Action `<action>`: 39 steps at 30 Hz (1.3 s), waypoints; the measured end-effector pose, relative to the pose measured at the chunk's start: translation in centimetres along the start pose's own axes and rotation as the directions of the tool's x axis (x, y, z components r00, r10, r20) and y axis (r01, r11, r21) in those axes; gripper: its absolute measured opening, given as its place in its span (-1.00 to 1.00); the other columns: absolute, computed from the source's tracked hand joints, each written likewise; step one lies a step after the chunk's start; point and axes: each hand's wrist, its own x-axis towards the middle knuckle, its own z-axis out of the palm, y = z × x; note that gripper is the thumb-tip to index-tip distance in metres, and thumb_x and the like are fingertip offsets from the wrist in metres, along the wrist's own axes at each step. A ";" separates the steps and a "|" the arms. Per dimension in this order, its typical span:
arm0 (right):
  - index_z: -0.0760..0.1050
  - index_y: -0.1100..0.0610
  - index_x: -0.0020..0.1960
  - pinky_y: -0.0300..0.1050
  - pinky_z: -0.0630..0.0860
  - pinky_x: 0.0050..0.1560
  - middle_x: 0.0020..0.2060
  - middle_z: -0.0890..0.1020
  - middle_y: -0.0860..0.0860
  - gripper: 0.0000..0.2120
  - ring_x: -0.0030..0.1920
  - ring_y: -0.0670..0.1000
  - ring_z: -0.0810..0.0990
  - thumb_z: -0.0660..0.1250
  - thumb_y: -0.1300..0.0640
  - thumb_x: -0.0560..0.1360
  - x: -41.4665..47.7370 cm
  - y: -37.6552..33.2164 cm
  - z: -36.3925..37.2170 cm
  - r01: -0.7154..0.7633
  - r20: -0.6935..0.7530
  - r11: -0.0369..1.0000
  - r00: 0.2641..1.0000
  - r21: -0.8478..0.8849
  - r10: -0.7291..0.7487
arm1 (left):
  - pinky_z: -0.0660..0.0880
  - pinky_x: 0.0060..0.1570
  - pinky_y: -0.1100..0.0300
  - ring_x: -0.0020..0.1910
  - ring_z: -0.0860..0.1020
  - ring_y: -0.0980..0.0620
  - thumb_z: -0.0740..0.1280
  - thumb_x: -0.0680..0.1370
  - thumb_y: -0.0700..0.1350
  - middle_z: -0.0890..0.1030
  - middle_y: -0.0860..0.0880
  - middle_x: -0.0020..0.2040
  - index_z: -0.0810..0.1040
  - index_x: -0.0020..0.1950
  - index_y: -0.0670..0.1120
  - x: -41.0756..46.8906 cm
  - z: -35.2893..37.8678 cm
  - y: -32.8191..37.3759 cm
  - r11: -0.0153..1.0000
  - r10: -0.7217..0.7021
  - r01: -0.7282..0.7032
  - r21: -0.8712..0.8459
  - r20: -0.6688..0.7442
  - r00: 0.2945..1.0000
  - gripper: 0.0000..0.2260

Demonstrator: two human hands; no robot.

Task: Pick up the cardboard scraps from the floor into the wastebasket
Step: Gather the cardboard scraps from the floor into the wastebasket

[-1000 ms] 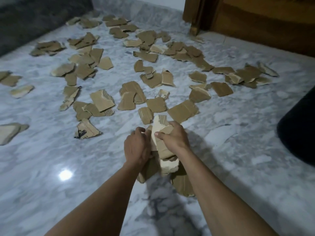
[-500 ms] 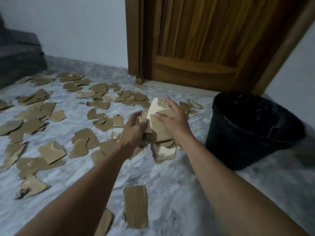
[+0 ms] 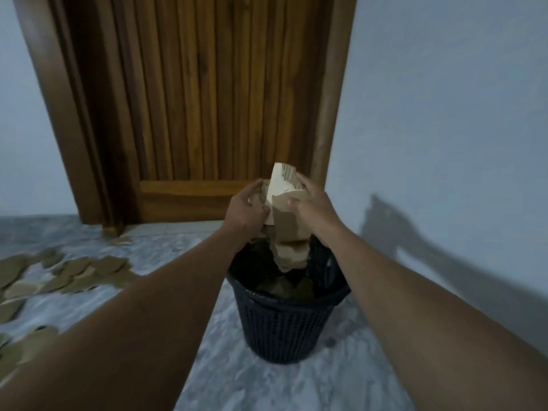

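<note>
Two hands held it: left hand and right hand were curled round the scrap bundle, right above the wastebasket (scraps already inside). Judged best: lower first, then open both together.

Wooden door shut in frame; pale wall; marble floor.
</note>
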 end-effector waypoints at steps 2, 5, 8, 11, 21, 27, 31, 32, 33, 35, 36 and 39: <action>0.27 -0.09 0.57 0.07 0.39 0.43 0.48 0.41 -0.05 -0.37 0.43 0.04 0.40 0.36 0.20 0.56 0.6 2.2 -0.7 -0.055 0.001 0.998 0.999 -0.008 0.055 | 0.63 0.08 -0.09 0.16 0.58 -0.12 0.31 0.59 -0.23 0.54 -0.10 0.28 0.43 0.47 0.09 1.5 1.4 -1.4 0.992 0.019 -0.019 0.126 -0.003 1.000 -0.53; 0.26 -0.07 0.57 -0.09 0.39 0.35 0.48 0.41 -0.05 -0.35 0.43 0.06 0.41 0.40 0.16 0.55 0.6 4.7 -0.8 -0.139 0.004 0.990 0.990 -0.038 0.139 | 0.54 0.25 -0.05 0.23 0.55 -0.11 0.39 0.55 -0.21 0.56 -0.07 0.22 0.48 0.44 0.04 2.3 2.2 -3.4 0.966 -0.015 0.003 0.258 0.042 0.999 -0.53; 0.24 -0.01 0.58 -0.05 0.45 0.32 0.48 0.40 0.01 -0.44 0.39 0.08 0.45 0.28 0.15 0.62 -0.1 5.7 -0.6 -0.213 -0.031 0.975 0.977 -0.062 0.212 | 0.54 0.21 0.08 0.20 0.56 -0.10 0.33 0.55 -0.34 0.55 -0.05 0.14 0.40 0.52 -0.02 2.5 1.4 -4.7 0.961 -0.070 0.048 0.272 0.074 0.995 -0.45; 0.23 0.06 0.58 -0.18 0.38 0.23 0.49 0.37 0.06 -0.50 0.36 0.10 0.45 0.15 0.22 0.66 -0.8 5.3 0.0 -0.230 -0.052 0.967 0.973 -0.110 0.225 | 0.54 0.09 0.15 0.16 0.57 -0.05 0.29 0.55 -0.34 0.58 -0.04 0.20 0.37 0.53 0.02 1.9 -1.0 -5.5 0.959 -0.079 0.071 0.273 0.020 0.997 -0.43; 0.23 0.03 0.58 -0.07 0.35 0.34 0.53 0.30 0.02 -0.48 0.43 0.07 0.36 0.21 0.22 0.64 -8.8 -1.4 11.9 -0.020 0.081 0.969 0.996 -0.245 0.041 | 0.58 -0.08 0.09 0.06 0.64 -0.06 0.19 0.62 -0.18 0.66 -0.01 0.16 0.46 0.44 0.05 -13.3 -17.9 -10.5 0.783 0.119 0.107 0.613 -0.316 0.941 -0.61; 0.20 0.03 0.60 -0.14 0.39 0.08 0.55 0.25 0.02 -0.49 0.45 0.09 0.37 0.21 0.11 0.67 -17.8 -1.1 23.3 0.108 0.309 0.936 0.951 -0.335 0.001 | 0.44 0.23 -0.02 0.37 0.46 -0.20 0.22 0.66 -0.02 0.53 -0.16 0.39 0.37 0.53 -0.03 -27.8 -26.4 -19.0 0.592 -0.064 0.375 0.713 -0.422 0.904 -0.57; 0.05 -0.01 0.64 0.13 0.31 0.45 0.62 0.08 0.07 -0.42 0.57 0.16 0.16 0.17 0.05 0.68 -25.5 2.6 29.8 0.096 0.541 0.925 0.831 -0.368 0.130 | 0.09 0.52 -0.22 0.61 0.02 -0.20 0.09 0.66 0.17 0.13 -0.20 0.62 0.06 0.65 0.05 -36.0 -27.9 -24.7 0.361 -0.240 0.469 0.806 -0.406 0.882 -0.43; -0.01 -0.03 0.65 0.19 0.22 0.50 0.63 0.00 0.07 -0.40 0.60 0.16 0.07 0.16 0.03 0.69 -27.5 3.9 31.1 0.102 0.610 0.906 0.770 -0.410 0.190 | -0.04 0.52 -0.26 0.62 -0.11 -0.20 0.02 0.66 0.22 -0.01 -0.20 0.64 -0.08 0.65 0.09 -37.7 -28.0 -25.9 0.309 -0.301 0.486 0.818 -0.400 0.866 -0.39; -0.08 -0.06 0.65 0.26 0.09 0.53 0.64 -0.10 0.07 -0.38 0.62 0.16 -0.05 0.14 0.00 0.70 -29.4 5.2 32.3 0.137 0.676 0.873 0.692 -0.467 0.253 | -0.15 0.51 -0.29 0.61 -0.23 -0.21 -0.07 0.64 0.26 -0.13 -0.21 0.64 -0.20 0.64 0.11 -39.4 -28.1 -26.9 0.264 -0.348 0.496 0.827 -0.398 0.849 -0.37; -0.20 -0.10 0.65 0.39 -0.13 0.52 0.63 -0.23 0.08 -0.36 0.61 0.18 -0.25 0.08 -0.10 0.70 -32.9 7.9 34.2 0.308 0.757 0.760 0.556 -0.572 0.344 | -0.25 0.48 -0.36 0.56 -0.36 -0.26 -0.27 0.55 0.32 -0.28 -0.24 0.61 -0.34 0.61 0.12 -42.2 -28.4 -28.5 0.185 -0.393 0.512 0.839 -0.415 0.821 -0.33; -0.24 -0.12 0.64 0.43 -0.20 0.49 0.62 -0.27 0.09 -0.35 0.59 0.20 -0.31 0.04 -0.18 0.69 -34.3 9.1 34.9 0.396 0.775 0.701 0.518 -0.593 0.363 | -0.27 0.46 -0.39 0.55 -0.39 -0.28 -0.31 0.52 0.35 -0.32 -0.25 0.60 -0.37 0.60 0.12 -43.1 -28.9 -29.3 0.144 -0.393 0.525 0.839 -0.438 0.809 -0.31; -0.31 -0.13 0.62 0.53 -0.35 0.39 0.60 -0.33 0.10 -0.32 0.56 0.23 -0.42 -0.14 -0.35 0.63 -37.1 12.0 36.4 0.494 0.773 0.612 0.523 -0.618 0.358 | -0.30 0.40 -0.44 0.53 -0.41 -0.32 -0.15 0.52 0.49 -0.35 -0.26 0.58 -0.41 0.58 0.10 -44.0 -31.0 -30.6 0.109 -0.363 0.600 0.792 -0.530 0.766 -0.19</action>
